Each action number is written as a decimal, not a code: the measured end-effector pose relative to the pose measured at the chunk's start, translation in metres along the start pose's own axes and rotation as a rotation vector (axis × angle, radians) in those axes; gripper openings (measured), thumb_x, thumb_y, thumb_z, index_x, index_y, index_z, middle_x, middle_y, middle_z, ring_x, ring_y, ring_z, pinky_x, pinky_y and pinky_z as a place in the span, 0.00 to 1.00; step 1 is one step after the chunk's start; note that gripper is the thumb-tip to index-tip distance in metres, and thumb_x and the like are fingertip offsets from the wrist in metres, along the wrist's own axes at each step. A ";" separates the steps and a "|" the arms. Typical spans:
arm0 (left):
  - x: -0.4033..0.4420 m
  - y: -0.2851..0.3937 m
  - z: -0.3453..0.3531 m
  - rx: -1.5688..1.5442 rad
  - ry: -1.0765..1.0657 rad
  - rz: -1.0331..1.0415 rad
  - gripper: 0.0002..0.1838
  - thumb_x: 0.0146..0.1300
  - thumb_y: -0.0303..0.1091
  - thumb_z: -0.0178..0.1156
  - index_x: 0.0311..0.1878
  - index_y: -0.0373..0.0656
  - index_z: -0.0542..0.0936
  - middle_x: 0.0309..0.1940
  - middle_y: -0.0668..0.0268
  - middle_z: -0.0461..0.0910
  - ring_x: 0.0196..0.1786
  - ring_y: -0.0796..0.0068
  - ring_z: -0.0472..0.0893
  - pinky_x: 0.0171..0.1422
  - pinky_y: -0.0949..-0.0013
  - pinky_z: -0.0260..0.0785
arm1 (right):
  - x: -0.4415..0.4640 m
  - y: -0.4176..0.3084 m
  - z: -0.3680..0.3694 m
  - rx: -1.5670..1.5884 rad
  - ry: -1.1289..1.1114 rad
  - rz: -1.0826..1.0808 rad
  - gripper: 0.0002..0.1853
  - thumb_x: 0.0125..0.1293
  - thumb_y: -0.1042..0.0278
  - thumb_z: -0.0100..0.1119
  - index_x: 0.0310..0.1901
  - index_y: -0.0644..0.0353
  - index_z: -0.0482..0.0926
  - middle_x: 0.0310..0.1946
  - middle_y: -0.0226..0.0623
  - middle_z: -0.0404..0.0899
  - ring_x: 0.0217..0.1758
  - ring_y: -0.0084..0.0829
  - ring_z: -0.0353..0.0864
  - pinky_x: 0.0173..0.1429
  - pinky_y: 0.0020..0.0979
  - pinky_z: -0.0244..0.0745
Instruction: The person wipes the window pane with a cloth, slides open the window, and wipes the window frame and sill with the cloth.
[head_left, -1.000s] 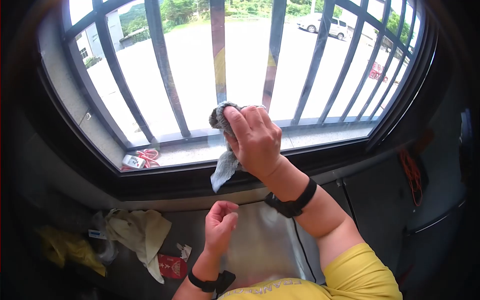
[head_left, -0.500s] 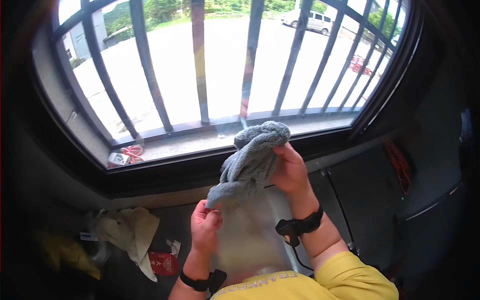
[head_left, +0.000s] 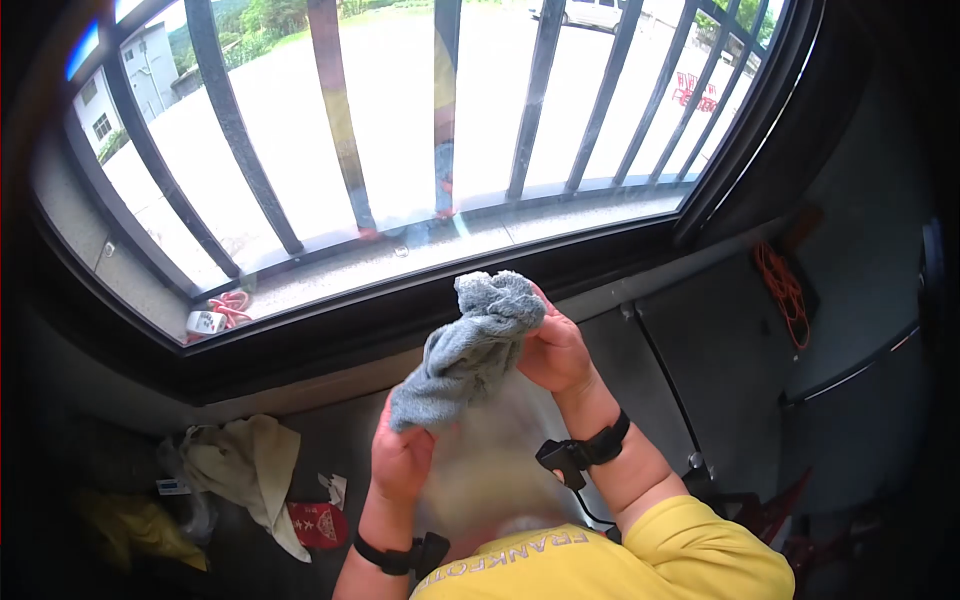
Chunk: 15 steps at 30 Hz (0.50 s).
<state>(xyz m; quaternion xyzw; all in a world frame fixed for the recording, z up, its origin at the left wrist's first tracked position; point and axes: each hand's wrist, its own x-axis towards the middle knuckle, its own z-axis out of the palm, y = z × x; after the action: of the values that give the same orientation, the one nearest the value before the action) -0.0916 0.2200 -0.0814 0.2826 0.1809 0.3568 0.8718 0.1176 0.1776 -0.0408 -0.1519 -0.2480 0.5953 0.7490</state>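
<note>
A crumpled grey-blue cloth (head_left: 465,345) with a fluffy surface is stretched between my two hands, in front of the barred window. My left hand (head_left: 402,455) is closed on its lower left end, the fingertips partly behind the fabric. At the upper right end my right hand (head_left: 556,350) grips the cloth, with the thumb along its edge and the other fingers mostly hidden. Both wrists wear black straps with small boxes. Below the cloth, a pale, shiny surface (head_left: 490,455) shows blurred between my forearms.
Dark vertical bars (head_left: 445,110) stand outside the window, above its black frame (head_left: 370,345). On the sill lies a white power strip (head_left: 206,323) with a pink cord. A beige cloth (head_left: 245,465) and a red packet (head_left: 318,525) lie at left. Orange cord (head_left: 783,290) hangs at right.
The cloth and both hands sit slightly further left in view, and the cloth looks bunched differently. The view has turned, shifting the window bars left and upward. Both hands keep hold.
</note>
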 end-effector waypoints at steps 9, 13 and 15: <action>0.021 0.008 0.010 -0.016 -0.118 0.239 0.08 0.67 0.29 0.54 0.48 0.41 0.75 0.50 0.65 0.78 0.54 0.72 0.76 0.63 0.66 0.65 | -0.011 0.008 -0.013 -0.723 -0.013 -0.066 0.18 0.61 0.88 0.39 0.48 0.63 0.75 0.48 0.31 0.76 0.55 0.22 0.72 0.63 0.27 0.64; 0.025 0.001 0.005 -0.039 -0.184 0.214 0.14 0.65 0.31 0.58 0.52 0.42 0.73 0.52 0.64 0.77 0.57 0.71 0.75 0.64 0.65 0.66 | -0.018 0.014 -0.021 -0.852 -0.052 -0.180 0.21 0.57 0.90 0.39 0.48 0.65 0.75 0.48 0.34 0.75 0.56 0.26 0.71 0.64 0.28 0.63; 0.026 -0.004 0.005 -0.002 -0.163 0.204 0.15 0.64 0.31 0.60 0.53 0.42 0.73 0.52 0.65 0.77 0.57 0.72 0.75 0.64 0.65 0.66 | -0.020 0.015 -0.023 -0.994 -0.015 -0.244 0.19 0.55 0.89 0.43 0.47 0.65 0.76 0.47 0.37 0.75 0.53 0.29 0.72 0.63 0.29 0.63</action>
<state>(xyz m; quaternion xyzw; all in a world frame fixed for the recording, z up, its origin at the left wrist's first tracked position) -0.0694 0.2352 -0.0830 0.3268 0.0792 0.4196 0.8431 0.1144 0.1635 -0.0718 -0.4555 -0.5226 0.3146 0.6484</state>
